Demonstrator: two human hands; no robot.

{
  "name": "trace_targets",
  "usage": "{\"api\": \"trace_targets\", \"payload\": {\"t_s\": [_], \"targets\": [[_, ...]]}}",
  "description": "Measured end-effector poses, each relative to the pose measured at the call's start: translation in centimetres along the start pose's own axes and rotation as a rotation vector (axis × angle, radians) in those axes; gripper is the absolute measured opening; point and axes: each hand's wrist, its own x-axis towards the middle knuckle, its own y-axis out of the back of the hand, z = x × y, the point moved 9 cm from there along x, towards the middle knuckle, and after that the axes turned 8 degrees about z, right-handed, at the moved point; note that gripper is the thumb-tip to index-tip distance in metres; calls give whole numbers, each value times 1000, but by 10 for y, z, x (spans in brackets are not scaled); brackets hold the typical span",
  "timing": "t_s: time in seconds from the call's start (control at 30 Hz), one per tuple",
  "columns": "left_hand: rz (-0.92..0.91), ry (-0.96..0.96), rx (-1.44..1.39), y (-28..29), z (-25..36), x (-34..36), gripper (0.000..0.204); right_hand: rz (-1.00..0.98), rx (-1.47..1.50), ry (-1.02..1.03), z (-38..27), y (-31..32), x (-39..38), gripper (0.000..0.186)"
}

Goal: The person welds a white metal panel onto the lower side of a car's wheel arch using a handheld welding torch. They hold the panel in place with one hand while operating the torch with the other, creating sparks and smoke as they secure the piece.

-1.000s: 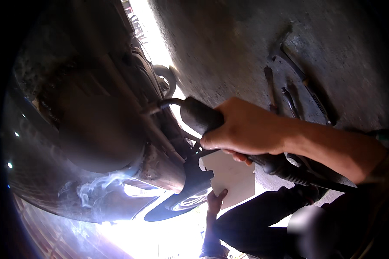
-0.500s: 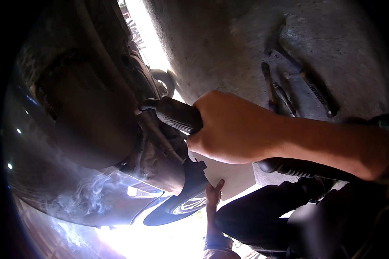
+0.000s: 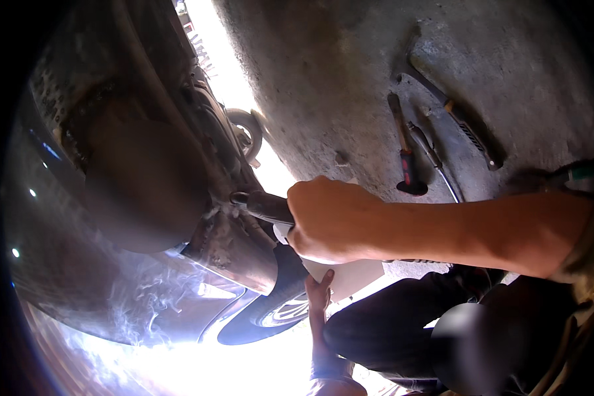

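My right hand (image 3: 333,221) reaches in from the right, closed around the black grip of a welding torch (image 3: 268,206). The torch's short neck points left, at the rough underside edge of a car (image 3: 234,254); I cannot tell whether the tip touches the metal. Thin smoke drifts over the dark body panel below and left of it. Beyond my fist, another person's hand (image 3: 319,295) comes up from the lower edge and holds a pale flat sheet (image 3: 358,278) beside the car's wheel (image 3: 287,313). My left hand is out of view.
On the rough floor (image 3: 310,79) to the right lie a hammer (image 3: 465,125), a tool with a red and black handle (image 3: 408,158) and a slim metal tool (image 3: 429,152). Dark-trousered legs (image 3: 383,323) fill the lower right. Glare washes out the bottom.
My right hand and the torch have moved down, and the torch's neck has shifted right along the car. The view has shifted slightly. The other person's hand still holds the sheet.
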Motion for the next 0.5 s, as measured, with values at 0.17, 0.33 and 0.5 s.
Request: {"api": "trace_targets", "payload": {"t_s": [0.17, 0.33, 0.5], "targets": [[6, -23, 9, 9, -8, -15, 33, 121, 66, 36, -22, 22, -3, 28], [51, 58, -53, 21, -23, -23, 32, 70, 150, 8, -10, 5, 9, 27], [69, 18, -72, 24, -21, -31, 32, 56, 158, -19, -9, 7, 7, 27]]}}
